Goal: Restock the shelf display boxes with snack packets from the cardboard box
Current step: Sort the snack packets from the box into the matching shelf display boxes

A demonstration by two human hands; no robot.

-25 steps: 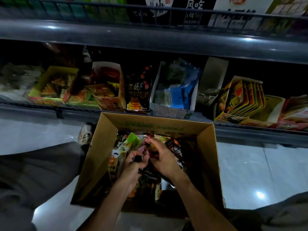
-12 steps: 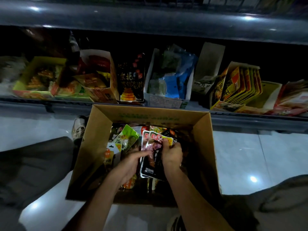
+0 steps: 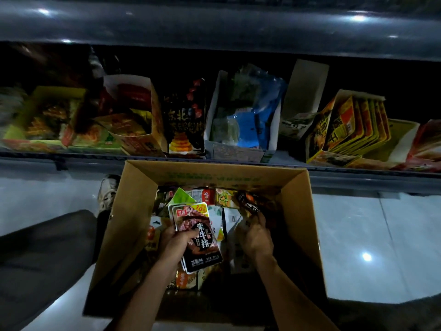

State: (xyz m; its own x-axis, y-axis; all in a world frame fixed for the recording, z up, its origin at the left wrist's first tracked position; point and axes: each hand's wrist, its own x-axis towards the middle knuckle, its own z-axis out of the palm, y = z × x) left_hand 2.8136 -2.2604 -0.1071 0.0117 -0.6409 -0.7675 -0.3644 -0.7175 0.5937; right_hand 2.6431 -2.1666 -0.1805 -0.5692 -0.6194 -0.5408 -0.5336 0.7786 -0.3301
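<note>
An open cardboard box [image 3: 133,211] stands on the floor in front of the bottom shelf, full of mixed snack packets. My left hand [image 3: 177,244] grips a small stack of black packets [image 3: 198,237] with a red logo and white characters, held upright inside the box. My right hand [image 3: 256,235] is deeper in the box at the right and pinches a dark packet [image 3: 248,204] with its fingertips. Display boxes line the shelf: an orange one [image 3: 143,139], a white one with blue packets [image 3: 241,151] and a yellow one [image 3: 334,149].
The shelf's front rail [image 3: 71,156] runs just behind the cardboard box. An upper shelf edge [image 3: 214,27] overhangs the display boxes. My left knee [image 3: 47,247] and shoe [image 3: 107,192] are left of the box, on glossy floor tiles [image 3: 370,235].
My right hand has let go of the black packet stack and moved right, onto a dark packet. My left hand now holds the stack alone. The view has tilted down slightly.
</note>
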